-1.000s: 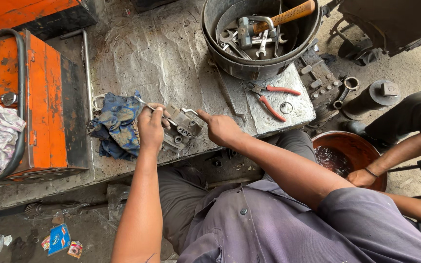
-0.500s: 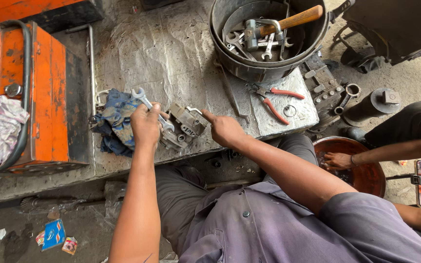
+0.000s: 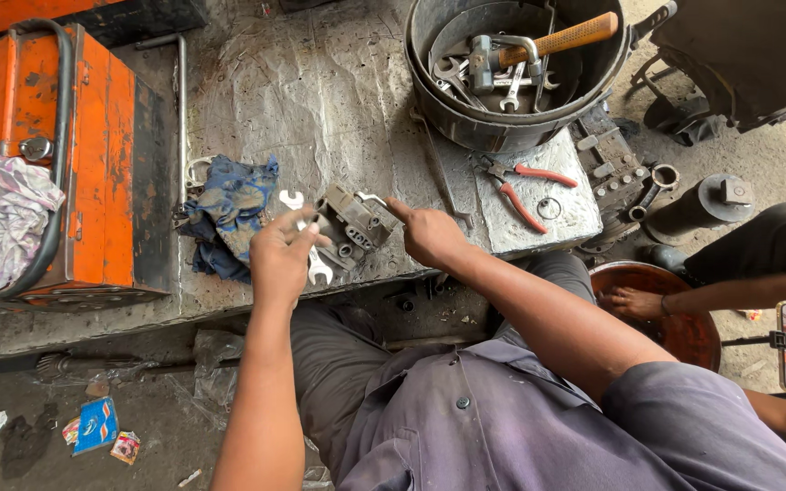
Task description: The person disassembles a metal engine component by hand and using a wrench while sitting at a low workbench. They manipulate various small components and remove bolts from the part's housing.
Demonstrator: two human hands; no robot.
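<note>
— What do you hold?
— My left hand grips a spanner, centre of frame. My right hand holds nothing, its finger steadies the grey metal block.
— Which step?
— Fitting, I think; next needs the spanner seated squarely on a bolt.

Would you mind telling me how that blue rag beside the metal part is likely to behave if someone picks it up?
The blue rag lies crumpled in soft folds, so it would probably hang limp and sag. It looks thin, likely light for its size. Dark stains suggest grease, so it may feel slick; it should not roll or break.
</note>
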